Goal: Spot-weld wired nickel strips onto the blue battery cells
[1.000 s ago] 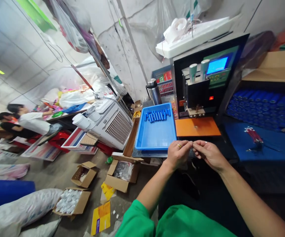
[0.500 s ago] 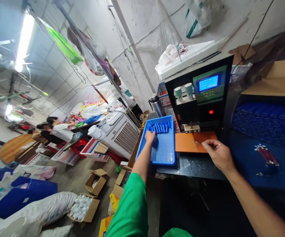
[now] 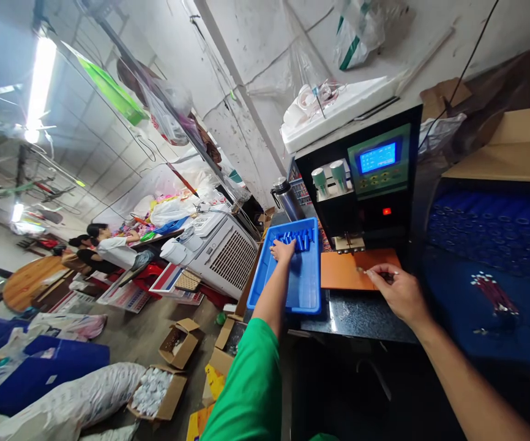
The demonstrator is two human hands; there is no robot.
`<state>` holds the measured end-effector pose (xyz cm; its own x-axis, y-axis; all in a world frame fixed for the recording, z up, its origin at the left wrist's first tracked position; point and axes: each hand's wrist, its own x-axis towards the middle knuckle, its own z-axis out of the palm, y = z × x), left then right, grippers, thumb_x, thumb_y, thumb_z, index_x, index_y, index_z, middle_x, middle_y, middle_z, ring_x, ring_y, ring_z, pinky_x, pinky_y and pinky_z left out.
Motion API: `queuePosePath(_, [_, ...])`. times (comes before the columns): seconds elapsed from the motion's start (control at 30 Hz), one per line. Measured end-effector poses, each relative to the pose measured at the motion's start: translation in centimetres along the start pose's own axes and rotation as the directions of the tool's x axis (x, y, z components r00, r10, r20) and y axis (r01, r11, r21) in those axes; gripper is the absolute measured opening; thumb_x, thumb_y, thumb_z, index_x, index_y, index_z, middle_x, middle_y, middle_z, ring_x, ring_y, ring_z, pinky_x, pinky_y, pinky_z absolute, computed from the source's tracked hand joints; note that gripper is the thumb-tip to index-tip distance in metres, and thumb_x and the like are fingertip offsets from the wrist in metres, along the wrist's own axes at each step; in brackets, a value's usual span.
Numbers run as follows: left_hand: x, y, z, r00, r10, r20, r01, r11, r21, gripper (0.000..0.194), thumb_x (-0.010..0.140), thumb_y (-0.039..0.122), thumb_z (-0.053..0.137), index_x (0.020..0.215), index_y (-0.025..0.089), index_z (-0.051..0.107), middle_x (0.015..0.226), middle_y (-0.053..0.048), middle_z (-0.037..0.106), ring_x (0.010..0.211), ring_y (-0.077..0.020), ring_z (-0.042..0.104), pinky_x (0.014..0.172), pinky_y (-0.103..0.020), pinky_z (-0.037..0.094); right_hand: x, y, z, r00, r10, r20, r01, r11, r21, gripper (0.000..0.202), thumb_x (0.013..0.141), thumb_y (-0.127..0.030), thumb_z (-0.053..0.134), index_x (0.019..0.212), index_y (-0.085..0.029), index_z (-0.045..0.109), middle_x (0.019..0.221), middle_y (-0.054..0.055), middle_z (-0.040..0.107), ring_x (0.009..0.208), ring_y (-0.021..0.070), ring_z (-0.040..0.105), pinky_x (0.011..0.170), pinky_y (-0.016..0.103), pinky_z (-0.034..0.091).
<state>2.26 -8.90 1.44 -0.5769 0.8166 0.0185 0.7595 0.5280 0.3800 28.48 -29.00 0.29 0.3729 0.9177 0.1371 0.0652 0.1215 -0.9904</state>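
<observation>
My left hand (image 3: 283,250) is inside a blue tray (image 3: 304,297), its fingers on the near-left part of a group of blue cylinders (image 3: 302,239); whether it grips one is hidden. Over the right edge of an orange board (image 3: 345,271), my right hand (image 3: 391,285) is closed in a pinch on a small thing too small to name. The board lies in front of a black machine (image 3: 370,222) with a lit blue screen (image 3: 377,157).
A steel flask (image 3: 287,199) stands behind the tray. To the right are a bundle of dark red wires (image 3: 494,294) and many stacked blue tubes (image 3: 499,226). Cardboard boxes (image 3: 180,343) sit on the floor at left. People sit farther back.
The view has shifted slightly. My left hand has moved right along the blue cylinders. My right hand stays by the orange board, still pinching.
</observation>
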Motion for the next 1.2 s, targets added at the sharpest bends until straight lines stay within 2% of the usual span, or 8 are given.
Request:
queuePosePath(0.23, [0.6,-0.1,0.1,0.998,-0.050,0.033,0.051,0.998,-0.032,0.079,0.079,0.055,0.068,0.139,0.014,0.038,0.139,-0.028,0.051,0.131,-0.0367,0.053,0.104,-0.044,0.044,0.1,0.5,0.1,1.000,-0.010,0.017,0.010,0.999,-0.034,0.035,0.076,-0.054,0.066,0.077,-0.020,0.070,0.071,0.007,0.069,0.061,0.0191,0.061,0.058,0.030,0.048])
queuePosePath(0.43, [0.4,0.5,0.6,0.999,-0.052,0.014,0.052,0.998,-0.039,0.074,0.080,0.046,0.067,0.139,0.011,0.038,0.137,-0.029,0.054,0.129,-0.0368,0.056,0.102,-0.046,0.046,0.1,0.3,0.1,1.000,-0.002,0.030,0.003,0.999,-0.033,0.034,0.076,-0.054,0.066,0.076,-0.020,0.069,0.071,0.007,0.068,0.060,0.0188,0.059,0.059,0.030,0.048])
queuePosePath(0.6, [0.2,0.9,1.1,1.000,0.004,0.020,-0.003,0.999,-0.036,0.077,0.082,0.037,0.065,0.147,0.012,0.032,0.134,-0.024,0.059,0.126,-0.0330,0.060,0.102,-0.041,0.047,0.1,0.7,0.2,0.999,-0.020,0.035,0.020,0.999,-0.025,0.036,0.078,-0.057,0.065,0.077,-0.021,0.067,0.073,0.007,0.069,0.064,0.0200,0.061,0.060,0.031,0.049])
queuePosePath(0.77, [0.2,0.9,1.2,0.997,0.070,0.037,-0.070,0.998,-0.006,0.089,0.078,0.032,0.069,0.153,0.010,0.025,0.132,-0.024,0.061,0.125,-0.0324,0.060,0.101,-0.038,0.047,0.2,1.0,0.3,0.999,-0.019,0.040,0.022,0.998,-0.066,0.040,0.079,-0.061,0.063,0.077,-0.021,0.068,0.072,0.008,0.070,0.064,0.0210,0.063,0.059,0.032,0.047])
queuePosePath(0.9, [-0.6,0.7,1.5,0.990,0.137,0.016,-0.138,0.990,0.020,0.085,0.083,0.031,0.064,0.154,0.007,0.023,0.133,-0.026,0.058,0.126,-0.0349,0.059,0.103,-0.040,0.046,0.3,0.7,0.3,0.999,-0.016,0.040,0.020,0.994,-0.103,0.040,0.079,-0.061,0.061,0.078,-0.021,0.068,0.072,0.008,0.070,0.064,0.0219,0.063,0.061,0.033,0.047])
queuePosePath(1.03, [-1.6,0.3,1.6,0.978,0.207,-0.032,-0.206,0.978,0.034,0.076,0.084,0.031,0.061,0.150,0.008,0.030,0.132,-0.026,0.058,0.123,-0.0346,0.061,0.101,-0.038,0.047,0.2,0.2,0.3,0.999,-0.032,0.023,0.035,0.993,-0.113,0.044,0.079,-0.065,0.059,0.076,-0.021,0.066,0.069,0.008,0.069,0.062,0.0215,0.062,0.059,0.033,0.047])
queuePosePath(1.2, [-2.0,-0.1,1.0,0.973,0.225,-0.052,-0.223,0.974,0.033,0.062,0.083,0.028,0.062,0.139,0.011,0.042,0.126,-0.024,0.062,0.118,-0.0334,0.063,0.099,-0.039,0.048,0.3,0.0,0.3,0.999,-0.043,0.013,0.044,0.992,-0.120,0.044,0.078,-0.066,0.059,0.076,-0.022,0.066,0.070,0.008,0.069,0.061,0.0216,0.062,0.060,0.033,0.047])
